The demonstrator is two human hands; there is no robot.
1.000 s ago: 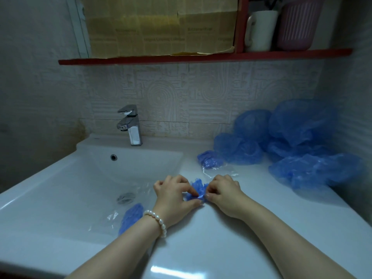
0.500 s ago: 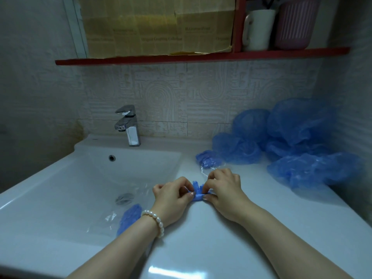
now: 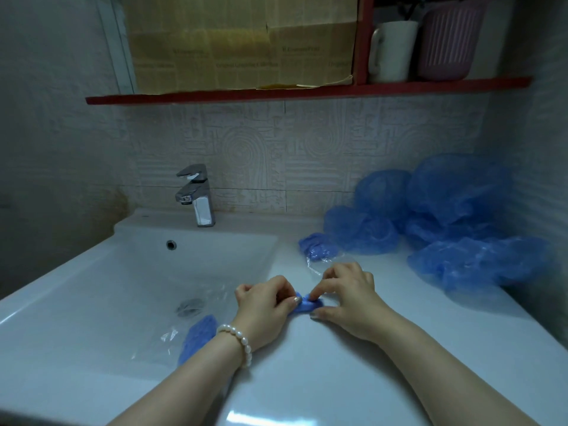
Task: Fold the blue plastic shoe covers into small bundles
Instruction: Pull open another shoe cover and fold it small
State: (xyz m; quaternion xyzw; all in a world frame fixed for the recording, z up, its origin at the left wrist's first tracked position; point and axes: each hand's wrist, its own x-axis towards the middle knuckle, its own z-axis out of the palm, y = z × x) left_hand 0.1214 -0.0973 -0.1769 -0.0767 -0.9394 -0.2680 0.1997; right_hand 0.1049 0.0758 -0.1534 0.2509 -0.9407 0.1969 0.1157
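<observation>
1. Shoe cover (image 3: 305, 306): a small, tightly folded blue bundle, lying on the white bench (image 3: 353, 379) right between my two hands.
2. My left hand (image 3: 264, 309) has its fingers (image 3: 284, 292) curled, and the thumb tip presses the left end of the bundle against them, so I am pinching it there.
3. My right hand (image 3: 347, 298) pinches the right end: the forefinger comes down on top of the bundle and the thumb lies along the bench at its near edge. The other fingers are bent and lifted above it.
4. Only a short blue strip shows between the two pinches; the rest is hidden under my fingers.
5. A pearl bracelet (image 3: 238, 341) sits on my left wrist.
6. Just beyond my right fingers lies a clear wrapper (image 3: 316, 267), and beyond that another small blue bundle (image 3: 318, 247).
7. Further off to the right of my right hand, against the wall, is a heap of loose shoe covers (image 3: 445, 222), puffed and unfolded.
8. To the left of my left hand is the sink (image 3: 92, 287); in it, near my left forearm, lie a clear plastic bag (image 3: 163, 339) and a blue folded piece (image 3: 196, 336).
9. The tap (image 3: 196, 195) stands at the far rim of the sink, well beyond my left fingers.
</observation>
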